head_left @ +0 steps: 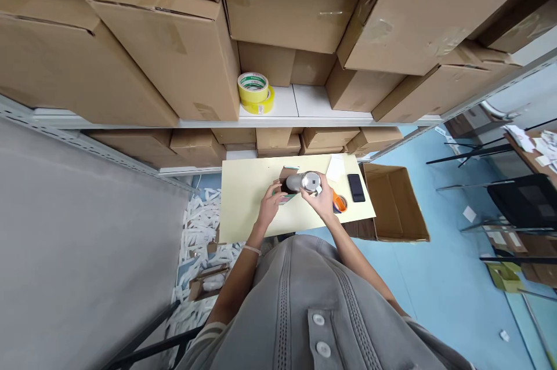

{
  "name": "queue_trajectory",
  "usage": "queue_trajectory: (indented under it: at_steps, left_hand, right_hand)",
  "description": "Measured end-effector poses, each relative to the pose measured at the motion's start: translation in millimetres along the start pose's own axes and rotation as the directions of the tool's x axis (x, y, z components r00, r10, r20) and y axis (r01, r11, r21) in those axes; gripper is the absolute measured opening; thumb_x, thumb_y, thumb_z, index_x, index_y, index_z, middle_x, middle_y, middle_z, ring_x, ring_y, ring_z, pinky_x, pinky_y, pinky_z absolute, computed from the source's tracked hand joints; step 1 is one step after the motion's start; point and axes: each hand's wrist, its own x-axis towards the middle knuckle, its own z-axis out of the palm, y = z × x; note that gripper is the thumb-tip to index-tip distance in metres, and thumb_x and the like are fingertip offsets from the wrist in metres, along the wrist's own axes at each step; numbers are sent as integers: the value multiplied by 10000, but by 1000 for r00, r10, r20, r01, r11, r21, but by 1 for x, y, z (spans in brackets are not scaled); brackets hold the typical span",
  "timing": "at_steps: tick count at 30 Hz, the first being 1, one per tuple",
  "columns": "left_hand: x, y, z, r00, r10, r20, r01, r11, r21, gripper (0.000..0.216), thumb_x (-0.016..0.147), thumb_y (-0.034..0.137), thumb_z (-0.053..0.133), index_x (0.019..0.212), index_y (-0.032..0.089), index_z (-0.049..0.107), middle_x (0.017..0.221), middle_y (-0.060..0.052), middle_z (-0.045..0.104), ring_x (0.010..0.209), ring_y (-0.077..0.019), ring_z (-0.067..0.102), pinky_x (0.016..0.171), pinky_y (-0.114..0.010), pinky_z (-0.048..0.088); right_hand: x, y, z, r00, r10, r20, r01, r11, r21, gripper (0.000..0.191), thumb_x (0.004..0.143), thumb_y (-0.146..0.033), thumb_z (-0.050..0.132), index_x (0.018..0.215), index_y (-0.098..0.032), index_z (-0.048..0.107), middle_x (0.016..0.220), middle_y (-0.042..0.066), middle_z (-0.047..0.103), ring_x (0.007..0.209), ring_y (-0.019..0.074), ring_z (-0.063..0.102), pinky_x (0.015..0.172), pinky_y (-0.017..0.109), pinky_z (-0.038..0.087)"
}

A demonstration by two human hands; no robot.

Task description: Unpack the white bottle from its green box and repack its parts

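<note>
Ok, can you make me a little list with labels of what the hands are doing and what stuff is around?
left hand: holds small carton
right hand: grips silver cylinder, one end at the carton's mouth
table: pale yellow; black phone, orange roll, white paper on it
floor: open cardboard box right of table, white scraps left
shelf: yellow tape rolls among big boxes

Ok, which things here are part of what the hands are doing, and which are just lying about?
In hand:
silver cylinder, gripped by the right hand
small box, touched by the left hand

Lying about:
black phone
orange tape roll
white paper
open carton
yellow tape rolls
</note>
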Motion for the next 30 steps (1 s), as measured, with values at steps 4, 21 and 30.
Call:
queue_trajectory:
  at_steps: [4,21,30]
  left_hand:
    - [-1,4,-1,1000,-2,-8,2,1000,-1,249,927,196,476,939,242,721,1285,-78,554,1261,-231,532,1041,-428,487]
    - [-8,8,-4,997,-77,-3,77,987,140,204,913,142,474,922,232,656,1262,-76,511,1231,-206,540,1042,-376,468]
    - [-16,12,-17,989,-145,-30,148,971,189,223,926,138,441,889,224,644,1191,-71,519,1201,-192,544,990,-331,475]
  right_hand:
    - [6,1,6,998,29,55,-27,999,-39,476,743,-450,675,1143,-228,547,964,35,675,783,203,637,760,331,523]
    - [11,38,59,880,243,407,39,818,-574,370,787,-409,688,1054,-209,526,1033,77,671,870,238,662,718,301,456]
    - [49,60,41,611,181,771,172,920,-352,423,675,-332,799,1077,-267,683,1017,16,743,940,230,674,760,278,464]
